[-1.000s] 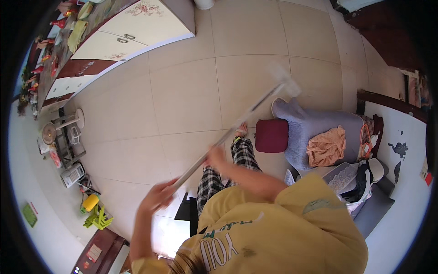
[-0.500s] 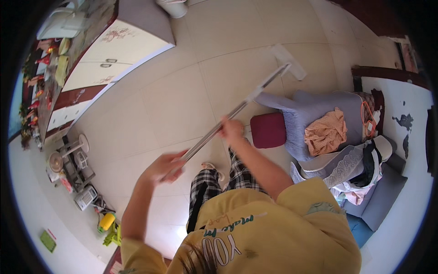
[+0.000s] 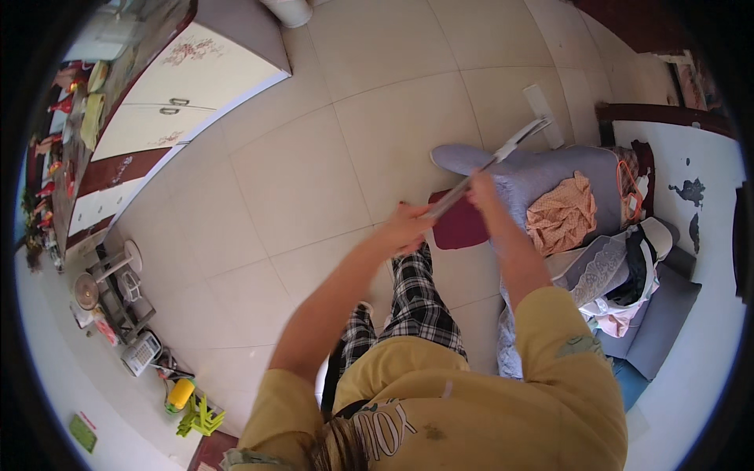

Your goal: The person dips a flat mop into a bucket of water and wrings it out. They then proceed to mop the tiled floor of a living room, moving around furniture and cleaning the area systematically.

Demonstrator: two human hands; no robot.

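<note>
Down there I see beige floor tiles [image 3: 290, 173], then a sofa with a grey cover [image 3: 593, 161]. The flat mop [image 3: 514, 143] slants above a maroon stool [image 3: 462, 229], its white head beside the sofa. My right hand [image 3: 481, 194] grips the shaft; my left hand [image 3: 404, 230] wraps its near end.

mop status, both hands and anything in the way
Left hand and right hand gripping mop pole, right nearer the mop head. Head appears down on tiles. Grey-covered couch close beside it; maroon seat under pole.
</note>
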